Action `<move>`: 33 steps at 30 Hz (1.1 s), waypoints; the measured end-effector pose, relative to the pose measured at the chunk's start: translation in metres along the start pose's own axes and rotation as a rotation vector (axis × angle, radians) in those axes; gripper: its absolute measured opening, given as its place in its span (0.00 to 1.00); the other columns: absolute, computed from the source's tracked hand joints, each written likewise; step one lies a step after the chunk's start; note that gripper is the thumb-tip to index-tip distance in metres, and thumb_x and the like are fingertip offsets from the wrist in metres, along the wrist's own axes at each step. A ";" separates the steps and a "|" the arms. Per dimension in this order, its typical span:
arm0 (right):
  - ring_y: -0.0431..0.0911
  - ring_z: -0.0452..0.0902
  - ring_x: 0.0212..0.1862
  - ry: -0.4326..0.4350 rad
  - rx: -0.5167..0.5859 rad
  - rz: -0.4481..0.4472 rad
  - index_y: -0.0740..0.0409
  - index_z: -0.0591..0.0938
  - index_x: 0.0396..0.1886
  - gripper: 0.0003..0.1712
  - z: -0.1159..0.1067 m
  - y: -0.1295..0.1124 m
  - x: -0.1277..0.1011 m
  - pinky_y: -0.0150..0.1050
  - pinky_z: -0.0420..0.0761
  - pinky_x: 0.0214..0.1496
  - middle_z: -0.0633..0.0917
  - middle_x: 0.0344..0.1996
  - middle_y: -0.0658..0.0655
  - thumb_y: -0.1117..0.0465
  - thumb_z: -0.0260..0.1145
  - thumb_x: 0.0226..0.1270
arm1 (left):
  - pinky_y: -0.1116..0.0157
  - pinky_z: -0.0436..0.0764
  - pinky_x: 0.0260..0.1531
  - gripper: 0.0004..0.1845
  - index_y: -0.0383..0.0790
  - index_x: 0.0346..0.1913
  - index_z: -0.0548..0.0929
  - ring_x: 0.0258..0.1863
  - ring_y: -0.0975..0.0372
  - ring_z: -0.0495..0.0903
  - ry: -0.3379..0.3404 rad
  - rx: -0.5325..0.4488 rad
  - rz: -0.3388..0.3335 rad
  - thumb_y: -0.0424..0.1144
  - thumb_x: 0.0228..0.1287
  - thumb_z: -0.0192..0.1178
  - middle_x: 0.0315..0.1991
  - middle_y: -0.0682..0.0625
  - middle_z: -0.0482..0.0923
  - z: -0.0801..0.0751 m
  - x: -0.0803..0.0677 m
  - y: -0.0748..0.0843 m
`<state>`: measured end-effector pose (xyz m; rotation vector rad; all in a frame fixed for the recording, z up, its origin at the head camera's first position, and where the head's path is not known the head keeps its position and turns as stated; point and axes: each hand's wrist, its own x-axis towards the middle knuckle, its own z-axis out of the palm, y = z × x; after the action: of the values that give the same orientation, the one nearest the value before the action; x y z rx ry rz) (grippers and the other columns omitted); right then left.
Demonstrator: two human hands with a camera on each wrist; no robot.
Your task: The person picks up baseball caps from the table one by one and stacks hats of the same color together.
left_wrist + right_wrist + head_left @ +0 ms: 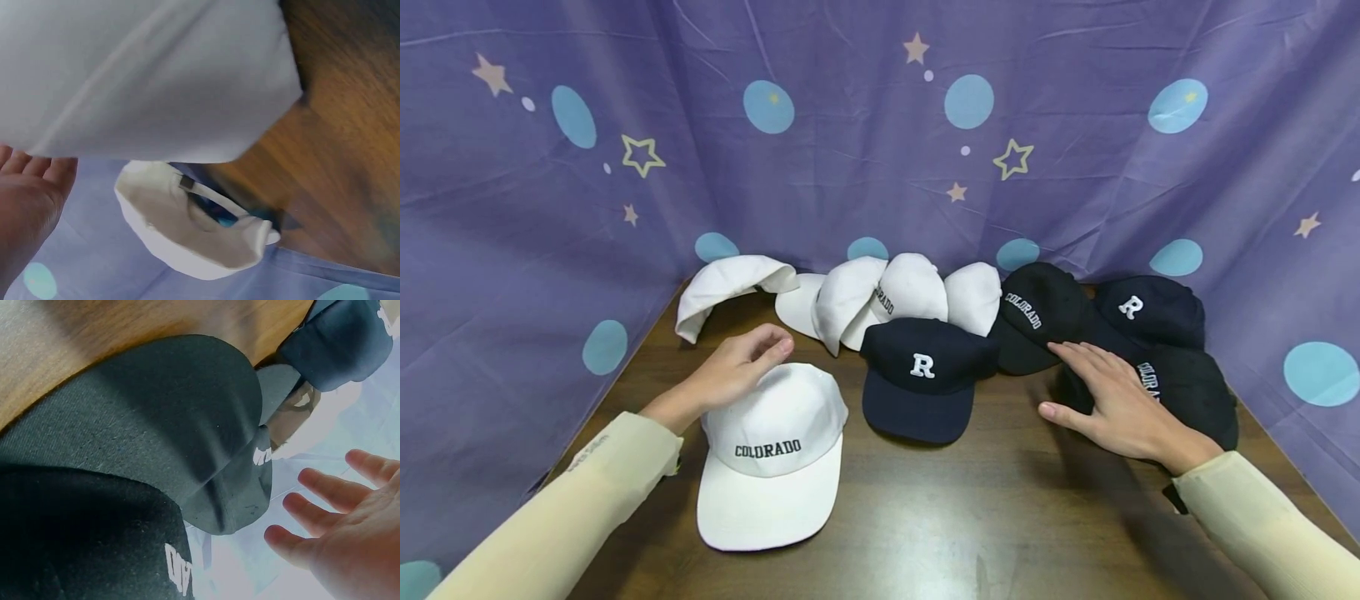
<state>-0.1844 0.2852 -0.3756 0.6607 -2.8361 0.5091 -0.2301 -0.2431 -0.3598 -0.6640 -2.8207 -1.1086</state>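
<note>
A white baseball cap [775,500] lettered COLORADO lies on the table at the front left, brim toward me. My left hand [741,367] is over the back of its crown, fingers loosely bent; the left wrist view has the fingers [53,172] along the crown's edge. On the right, my right hand [1112,404] hovers with fingers extended and thumb apart, holding nothing. It partly covers a black COLORADO cap [1198,396]. Behind that are a navy R cap [1165,312] and another black COLORADO cap [1048,296]. Between the hands sits a navy R cap [917,412].
Several white caps stand in a row along the back of the wooden table [940,517], among them a tipped one [730,279] at the far left. A purple patterned curtain [865,183] hangs behind the table and along both sides.
</note>
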 end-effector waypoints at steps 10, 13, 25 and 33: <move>0.64 0.58 0.75 0.002 0.021 -0.012 0.48 0.64 0.80 0.49 0.001 -0.004 0.006 0.70 0.56 0.70 0.68 0.74 0.62 0.36 0.70 0.65 | 0.46 0.72 0.63 0.23 0.36 0.63 0.77 0.62 0.49 0.76 0.069 0.086 0.087 0.51 0.79 0.53 0.60 0.42 0.79 0.009 -0.002 0.022; 0.64 0.57 0.76 -0.009 0.029 -0.009 0.47 0.64 0.80 0.49 0.001 -0.006 0.008 0.70 0.55 0.71 0.68 0.74 0.61 0.35 0.69 0.66 | 0.46 0.71 0.64 0.25 0.37 0.65 0.76 0.64 0.49 0.74 0.072 0.119 0.096 0.53 0.79 0.53 0.63 0.42 0.76 0.011 -0.002 0.028; 0.63 0.57 0.76 -0.016 0.042 -0.032 0.49 0.64 0.79 0.48 0.004 -0.014 0.019 0.69 0.56 0.70 0.68 0.74 0.61 0.35 0.68 0.67 | 0.45 0.69 0.65 0.27 0.38 0.65 0.76 0.67 0.49 0.71 0.073 0.185 0.160 0.55 0.78 0.53 0.64 0.43 0.76 0.025 -0.004 0.048; 0.63 0.56 0.76 -0.022 0.058 -0.027 0.49 0.64 0.80 0.48 0.008 -0.018 0.028 0.69 0.55 0.71 0.68 0.74 0.62 0.34 0.67 0.67 | 0.45 0.62 0.70 0.30 0.37 0.68 0.73 0.69 0.49 0.67 0.071 0.214 0.206 0.56 0.77 0.54 0.67 0.43 0.73 0.036 -0.008 0.059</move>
<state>-0.2015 0.2565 -0.3711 0.7189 -2.8380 0.5849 -0.1953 -0.1840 -0.3501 -0.8522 -2.6839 -0.7691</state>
